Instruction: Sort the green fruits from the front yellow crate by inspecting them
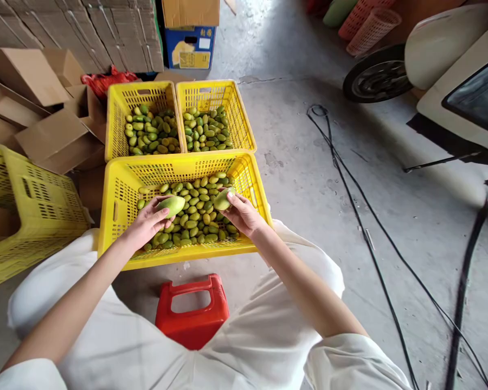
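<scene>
My left hand point(151, 221) is closed around a green mango point(173, 205), which lies across its fingers. In my right hand point(244, 216), a second green mango point(223, 200) is held between thumb and fingers. Both hands are over the near yellow crate point(114, 214), a little apart from each other. Below them, many small green and yellowish mangoes point(192, 224) cover the crate's bottom. Behind it stand two more yellow crates, the back left crate point(113, 123) and the back right crate point(244, 122), each with similar fruit inside.
Another yellow crate point(52, 206) lies at the left, by open cardboard boxes point(57, 138). A red plastic object with a wide opening point(193, 322) sits between my knees. Black cables point(360, 216) cross the floor at right, near a white vehicle point(451, 59). Stacked boxes point(191, 47) stand behind.
</scene>
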`<control>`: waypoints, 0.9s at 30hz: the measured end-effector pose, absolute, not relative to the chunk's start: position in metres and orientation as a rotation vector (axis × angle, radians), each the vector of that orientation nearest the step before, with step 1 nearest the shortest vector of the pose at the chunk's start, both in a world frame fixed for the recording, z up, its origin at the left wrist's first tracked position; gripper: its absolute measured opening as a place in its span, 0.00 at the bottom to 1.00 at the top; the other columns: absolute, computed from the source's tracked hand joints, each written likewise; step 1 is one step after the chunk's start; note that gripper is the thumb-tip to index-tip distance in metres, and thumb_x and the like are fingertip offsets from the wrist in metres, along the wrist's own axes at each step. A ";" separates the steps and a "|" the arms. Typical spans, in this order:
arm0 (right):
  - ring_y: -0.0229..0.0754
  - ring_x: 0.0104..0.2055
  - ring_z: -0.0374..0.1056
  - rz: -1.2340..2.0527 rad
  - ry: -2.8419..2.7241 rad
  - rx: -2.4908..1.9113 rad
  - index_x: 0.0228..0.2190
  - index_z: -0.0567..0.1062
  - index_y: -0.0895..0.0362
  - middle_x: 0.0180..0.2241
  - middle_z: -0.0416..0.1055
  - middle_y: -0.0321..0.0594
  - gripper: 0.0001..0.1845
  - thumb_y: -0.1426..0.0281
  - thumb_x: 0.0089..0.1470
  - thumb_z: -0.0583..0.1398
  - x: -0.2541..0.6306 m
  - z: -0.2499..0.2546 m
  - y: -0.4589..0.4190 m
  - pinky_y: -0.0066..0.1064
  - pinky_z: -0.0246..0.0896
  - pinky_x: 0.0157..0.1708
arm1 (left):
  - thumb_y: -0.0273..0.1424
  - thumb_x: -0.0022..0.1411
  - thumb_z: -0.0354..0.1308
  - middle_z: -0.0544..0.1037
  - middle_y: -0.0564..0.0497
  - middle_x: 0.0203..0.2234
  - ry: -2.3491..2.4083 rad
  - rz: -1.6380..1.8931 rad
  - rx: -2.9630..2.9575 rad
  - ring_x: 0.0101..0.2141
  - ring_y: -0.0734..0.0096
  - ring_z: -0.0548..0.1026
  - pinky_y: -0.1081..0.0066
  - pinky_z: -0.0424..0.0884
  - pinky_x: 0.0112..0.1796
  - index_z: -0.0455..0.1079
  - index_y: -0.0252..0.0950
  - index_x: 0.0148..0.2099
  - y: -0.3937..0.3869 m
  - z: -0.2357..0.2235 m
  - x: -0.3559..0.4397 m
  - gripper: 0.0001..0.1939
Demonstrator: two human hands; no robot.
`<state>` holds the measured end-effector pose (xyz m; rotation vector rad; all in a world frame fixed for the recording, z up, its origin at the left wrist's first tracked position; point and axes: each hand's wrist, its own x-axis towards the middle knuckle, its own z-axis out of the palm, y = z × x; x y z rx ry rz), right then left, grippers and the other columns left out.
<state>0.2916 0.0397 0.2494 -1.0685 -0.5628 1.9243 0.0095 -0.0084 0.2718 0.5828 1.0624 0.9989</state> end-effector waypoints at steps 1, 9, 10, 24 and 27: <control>0.40 0.39 0.75 1.933 -0.546 -1.057 0.40 0.82 0.51 0.37 0.80 0.35 0.29 0.54 0.39 0.81 0.292 0.248 0.040 0.30 0.76 0.40 | 0.35 0.49 0.79 0.82 0.44 0.44 1.076 1.005 0.571 0.32 0.72 0.76 0.76 0.71 0.27 0.79 0.37 0.48 -0.009 0.270 0.008 0.24; 0.36 0.29 0.69 2.084 -0.488 -1.018 0.41 0.80 0.52 0.32 0.76 0.35 0.16 0.54 0.59 0.70 0.289 0.254 0.039 0.24 0.67 0.21 | 0.35 0.53 0.73 0.77 0.50 0.33 1.184 1.168 0.338 0.32 0.74 0.73 0.78 0.72 0.30 0.75 0.35 0.38 -0.007 0.263 0.003 0.14; 0.36 0.26 0.66 2.099 -0.468 -1.027 0.40 0.80 0.52 0.30 0.74 0.35 0.15 0.54 0.60 0.68 0.289 0.255 0.040 0.23 0.63 0.18 | 0.39 0.57 0.70 0.76 0.50 0.31 1.182 1.180 0.289 0.30 0.75 0.72 0.78 0.72 0.29 0.75 0.35 0.37 -0.006 0.265 0.003 0.13; 0.40 0.33 0.74 2.002 -0.453 -1.064 0.36 0.73 0.51 0.33 0.77 0.36 0.19 0.58 0.50 0.74 0.286 0.237 0.048 0.27 0.72 0.25 | 0.35 0.64 0.52 0.83 0.36 0.43 1.178 1.109 0.224 0.46 0.53 0.82 0.57 0.83 0.45 0.75 0.30 0.52 0.001 0.267 -0.002 0.20; 0.35 0.28 0.67 1.947 -0.405 -1.050 0.33 0.68 0.50 0.30 0.71 0.31 0.23 0.63 0.45 0.77 0.286 0.235 0.051 0.23 0.67 0.20 | 0.33 0.67 0.53 0.83 0.37 0.43 1.173 1.138 0.207 0.48 0.55 0.82 0.58 0.82 0.48 0.75 0.31 0.52 0.004 0.268 -0.001 0.17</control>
